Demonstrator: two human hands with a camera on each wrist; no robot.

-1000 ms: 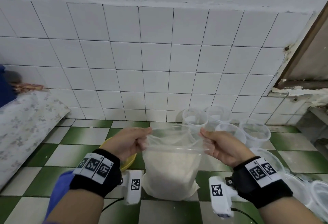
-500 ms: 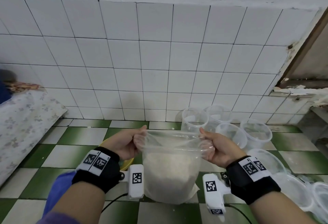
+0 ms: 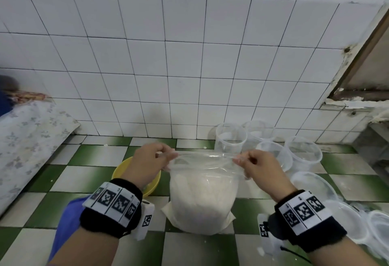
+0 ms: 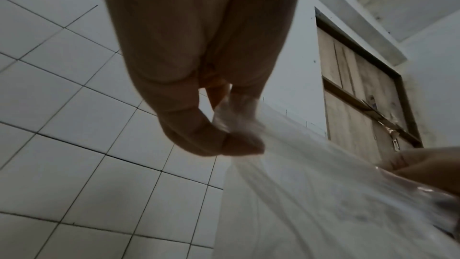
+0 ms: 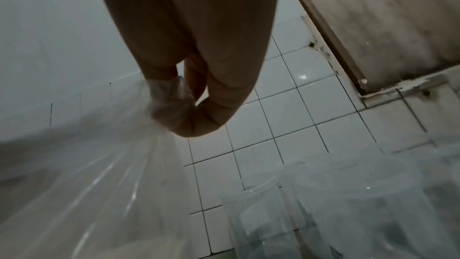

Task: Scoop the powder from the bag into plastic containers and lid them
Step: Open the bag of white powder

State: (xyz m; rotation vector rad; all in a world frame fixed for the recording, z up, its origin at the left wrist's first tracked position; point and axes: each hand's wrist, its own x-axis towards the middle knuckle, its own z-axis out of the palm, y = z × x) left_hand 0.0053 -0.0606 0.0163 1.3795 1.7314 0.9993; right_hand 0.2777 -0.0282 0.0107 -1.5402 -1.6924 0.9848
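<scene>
A clear plastic bag holding white powder stands on the green-and-white checkered floor in the head view. My left hand pinches the left end of the bag's top edge. My right hand pinches the right end, and the plastic is stretched between them. The left wrist view shows the left hand pinching the bag. In the right wrist view, the right hand pinches the bag. Several empty clear plastic containers stand behind and to the right of the bag.
A yellow bowl sits on the floor under my left wrist. Clear lids or shallow containers lie stacked at the right. A white tiled wall is close behind. A flowered cloth surface is at the left.
Both hands have shifted on the bag's top edge, from pulling the mouth open to pinching its two ends with the plastic stretched between them. The bag stays on the floor.
</scene>
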